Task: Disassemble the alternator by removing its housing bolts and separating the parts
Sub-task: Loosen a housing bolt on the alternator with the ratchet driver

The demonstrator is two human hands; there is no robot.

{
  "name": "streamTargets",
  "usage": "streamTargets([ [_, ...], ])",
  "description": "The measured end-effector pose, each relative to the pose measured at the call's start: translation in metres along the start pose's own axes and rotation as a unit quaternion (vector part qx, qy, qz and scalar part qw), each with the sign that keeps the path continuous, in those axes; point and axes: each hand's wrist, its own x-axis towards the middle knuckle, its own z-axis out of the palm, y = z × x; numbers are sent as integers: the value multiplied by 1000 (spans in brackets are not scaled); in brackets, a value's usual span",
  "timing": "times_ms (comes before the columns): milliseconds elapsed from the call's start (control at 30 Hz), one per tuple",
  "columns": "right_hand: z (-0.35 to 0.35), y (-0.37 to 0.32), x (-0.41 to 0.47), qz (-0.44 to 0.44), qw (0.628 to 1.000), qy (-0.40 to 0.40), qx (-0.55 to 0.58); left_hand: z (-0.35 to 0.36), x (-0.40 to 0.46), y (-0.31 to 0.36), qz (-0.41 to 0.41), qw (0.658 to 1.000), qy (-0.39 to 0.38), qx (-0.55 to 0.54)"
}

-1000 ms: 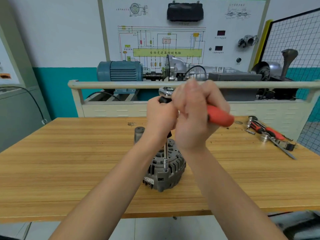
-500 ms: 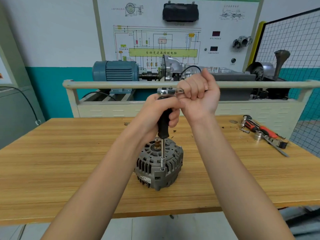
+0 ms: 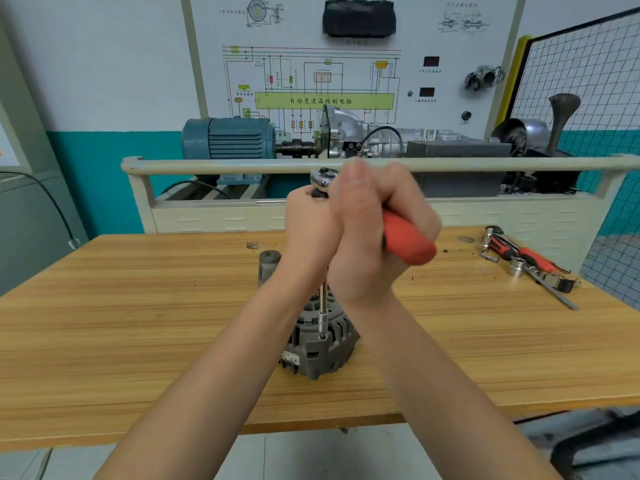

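Head view: my right hand (image 3: 374, 233) is closed around the red handle of the ratchet wrench (image 3: 408, 242), and my left hand (image 3: 310, 230) is wrapped round the top of the extension bar (image 3: 323, 299), just under the ratchet head. The socket (image 3: 322, 325) sits on a housing bolt on the alternator (image 3: 322, 348), which stands free near the counter's (image 3: 138, 323) front middle. Nothing clamps the alternator, so I judge a hard pull could spin or tip it, or cock the long bar and slip the socket off the bolt. There is bare counter on both sides for the swing; the loose tools (image 3: 526, 265) lie well apart to the right, and the front edge is near.
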Motion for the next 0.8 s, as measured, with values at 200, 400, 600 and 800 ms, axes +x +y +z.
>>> streamTargets([
  [200, -12, -2, 15, 115, 981, 19, 154, -13, 0, -3, -1, 1000, -19, -3],
  [400, -40, 21, 42, 381, 826, 112, 399, -30, 5, 2, -16, 989, -138, -52],
  [600, -49, 39, 47, 467, 710, 213, 482, -21, 7, 2, -61, 979, -186, -59],
  [800, -38, 11, 35, 318, 874, 121, 347, -12, 5, -1, -47, 996, -64, -34],
])
